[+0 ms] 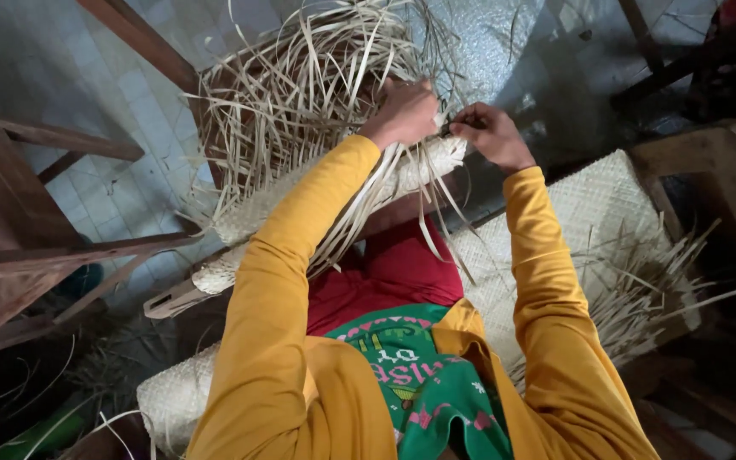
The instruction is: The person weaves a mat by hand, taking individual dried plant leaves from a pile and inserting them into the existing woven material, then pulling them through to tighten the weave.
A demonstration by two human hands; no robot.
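Nearest to the camera, two arms in yellow sleeves are stretched forward over a finished woven mat (606,204) that is spread under the body. Farther out, a half-woven piece (334,192) is held up at its working edge. The left hand (402,112) is closed in a fist over a bunch of loose strips (300,85), and the right hand (494,132) is pinching one or two strips just beside it; the fingertips are partly hidden.

The piece is judged to be light and flexible, stiff only where it is already plaited. The dry strips are thin and probably brittle, so they can crack if bent sharply. It is best taken at the dense woven edge, not at the free ends. Beyond it, a tiled floor (121,94) and wooden furniture (10,213) are seen.
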